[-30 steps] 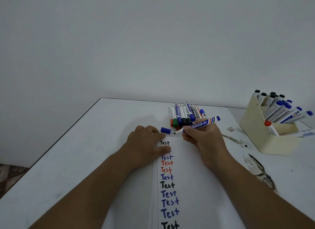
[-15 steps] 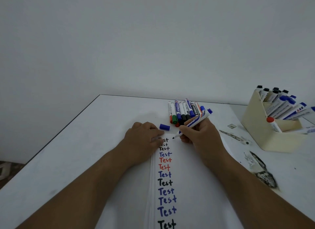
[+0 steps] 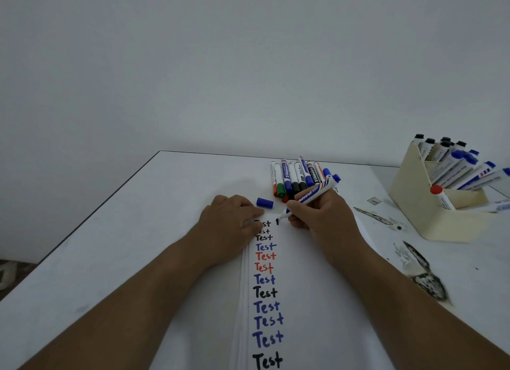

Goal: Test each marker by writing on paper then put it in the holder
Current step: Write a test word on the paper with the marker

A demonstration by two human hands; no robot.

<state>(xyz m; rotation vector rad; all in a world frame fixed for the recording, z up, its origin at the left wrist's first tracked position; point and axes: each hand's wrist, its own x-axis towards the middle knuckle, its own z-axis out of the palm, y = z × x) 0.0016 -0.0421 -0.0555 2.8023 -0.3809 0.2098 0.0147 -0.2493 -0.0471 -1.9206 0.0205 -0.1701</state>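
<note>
My right hand point(image 3: 320, 218) pinches an uncapped blue whiteboard marker point(image 3: 311, 196), its tip on the white paper point(image 3: 309, 287) beside the top "Test", where a short dark stroke shows. A column of "Test" words in black, blue and red runs down the sheet. My left hand point(image 3: 231, 220) rests flat on the paper's top left edge, fingers over the first letters. The marker's blue cap point(image 3: 265, 202) lies just beyond my left fingers. A bunch of capped markers point(image 3: 296, 179) lies behind my hands. The cream holder point(image 3: 433, 218) at the right holds several markers.
The white table point(image 3: 124, 231) ends at a dark edge on the left and meets a plain wall behind. Dark worn patches point(image 3: 422, 270) mark the tabletop between the paper and the holder. A small square scrap point(image 3: 374, 201) lies near the holder.
My right hand tilted the marker from nearly level to steep and brought its tip down onto the paper, where a first stroke appeared. The left hand stayed on the sheet.
</note>
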